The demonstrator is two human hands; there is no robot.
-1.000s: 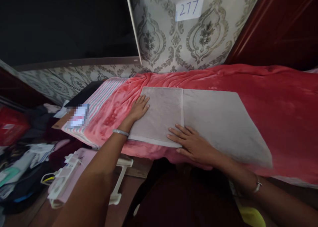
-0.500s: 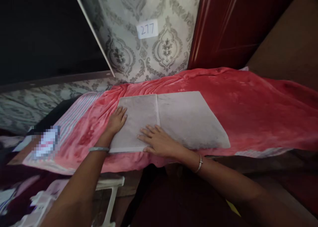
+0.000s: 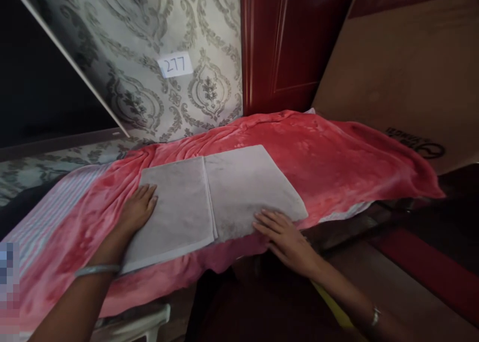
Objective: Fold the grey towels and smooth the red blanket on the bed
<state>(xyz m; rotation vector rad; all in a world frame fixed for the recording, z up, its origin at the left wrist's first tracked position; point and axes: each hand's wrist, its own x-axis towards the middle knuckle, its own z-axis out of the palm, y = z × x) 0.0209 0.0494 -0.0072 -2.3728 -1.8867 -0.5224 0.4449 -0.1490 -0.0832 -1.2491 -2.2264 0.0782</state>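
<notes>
One gray cloth [image 3: 243,187], open left hand [image 3: 137,208] rests on left edge, open right hand [image 3: 287,240] on near edge, neither gripping

Between a black flat screen [image 3: 45,78] and a dark-red glossy panel [image 3: 279,53], there is a pale wall with grey ornaments [image 3: 160,35], bearing a white paper [image 3: 175,64] marked "277". Brown cardboard [image 3: 402,73] stands at right.

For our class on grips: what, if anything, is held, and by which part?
No grip shows: the left hand rests on the folded grey plush cloth at its left edge, the right hand at its near edge.
</notes>
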